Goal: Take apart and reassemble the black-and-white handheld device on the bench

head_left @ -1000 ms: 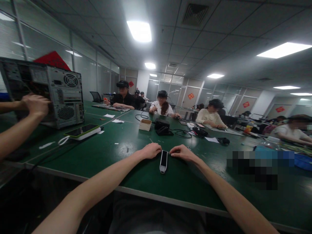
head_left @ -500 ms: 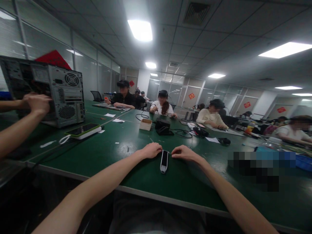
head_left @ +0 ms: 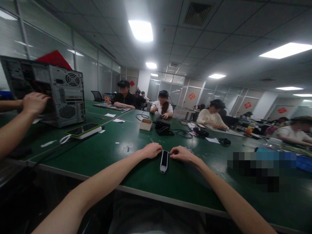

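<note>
A slim white device with a long black panel (head_left: 164,159) lies flat on the green table, pointing away from me. My left hand (head_left: 152,150) rests on the table at its upper left side, fingers curled and closed, with the fingertips by its edge. On the other side, my right hand (head_left: 181,153) is closed in a pinch near the device's upper right edge. Whatever is between the fingertips of either hand is too small or hidden to make out.
At the left, another person's hand (head_left: 36,102) reaches into an open computer case (head_left: 65,97). A phone (head_left: 83,129) lies on a white block beside it. A small box (head_left: 145,124) and a black stand (head_left: 162,126) are ahead. Small bits (head_left: 190,149) lie beyond my right hand.
My right hand has moved slightly left, closer to the device. My left hand and the device stay put. The other person's hand at the computer case has shifted a little.
</note>
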### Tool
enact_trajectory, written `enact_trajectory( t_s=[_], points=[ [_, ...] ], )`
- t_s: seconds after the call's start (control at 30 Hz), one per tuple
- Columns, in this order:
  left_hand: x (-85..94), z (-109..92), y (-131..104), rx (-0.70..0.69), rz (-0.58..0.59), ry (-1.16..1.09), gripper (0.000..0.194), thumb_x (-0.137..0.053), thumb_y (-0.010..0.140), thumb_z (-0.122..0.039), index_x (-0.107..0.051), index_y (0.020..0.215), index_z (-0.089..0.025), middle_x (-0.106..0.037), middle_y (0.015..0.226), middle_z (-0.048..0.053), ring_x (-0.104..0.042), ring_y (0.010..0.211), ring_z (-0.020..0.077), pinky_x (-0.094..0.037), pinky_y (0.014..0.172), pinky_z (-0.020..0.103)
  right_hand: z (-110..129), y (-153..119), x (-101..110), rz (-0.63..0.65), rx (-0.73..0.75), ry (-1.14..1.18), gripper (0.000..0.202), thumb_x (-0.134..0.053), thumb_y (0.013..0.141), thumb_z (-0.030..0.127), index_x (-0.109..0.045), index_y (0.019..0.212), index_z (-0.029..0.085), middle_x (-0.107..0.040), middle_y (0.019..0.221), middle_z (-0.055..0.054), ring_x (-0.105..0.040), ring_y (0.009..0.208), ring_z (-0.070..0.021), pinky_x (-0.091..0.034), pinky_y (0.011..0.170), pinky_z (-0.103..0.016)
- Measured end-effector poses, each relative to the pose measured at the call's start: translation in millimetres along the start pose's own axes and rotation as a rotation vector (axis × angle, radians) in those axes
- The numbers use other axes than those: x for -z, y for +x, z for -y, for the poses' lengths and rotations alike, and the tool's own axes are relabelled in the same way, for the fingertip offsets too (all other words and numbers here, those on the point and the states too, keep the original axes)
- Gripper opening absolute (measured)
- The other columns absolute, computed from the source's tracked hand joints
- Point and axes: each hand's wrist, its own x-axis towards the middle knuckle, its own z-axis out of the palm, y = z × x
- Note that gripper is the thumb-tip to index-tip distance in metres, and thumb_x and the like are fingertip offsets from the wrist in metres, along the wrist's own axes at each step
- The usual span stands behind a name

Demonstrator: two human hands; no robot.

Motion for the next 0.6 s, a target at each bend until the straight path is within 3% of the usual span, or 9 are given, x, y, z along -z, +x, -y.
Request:
enact_trajectory(
  t_s=[0.27,0.6],
  points=[
    [0.7,-0.7,-0.2,-0.014,0.001,-0.003,0.024,-0.042,0.09,-0.027,-0.063,0.099,-0.019,-0.064,0.098,0.006,-0.06,0.089,0.019,-0.045,0.077,0.027,-6.4,-0.8,1.9,0.012,-0.005,-0.043,0.019,-0.057,0.074,0.033,-0.065,0.08,0.016,-0.064,0.074,-0.003,-0.054,0.064,-0.0133,-0.038,0.057,-0.024],
    [2.0,-1.6,-0.5,-0.009,0.007,-0.014,0.026,-0.041,0.091,-0.028,-0.063,0.1,-0.019,-0.063,0.099,0.007,-0.059,0.09,0.0195,-0.045,0.076,0.028,-13.2,-2.0,6.3,-0.106,0.051,0.085,0.02,-0.057,0.077,0.028,-0.061,0.092,0.016,-0.063,0.083,-0.003,-0.056,0.072,-0.0138,-0.042,0.064,-0.025]
  ],
)
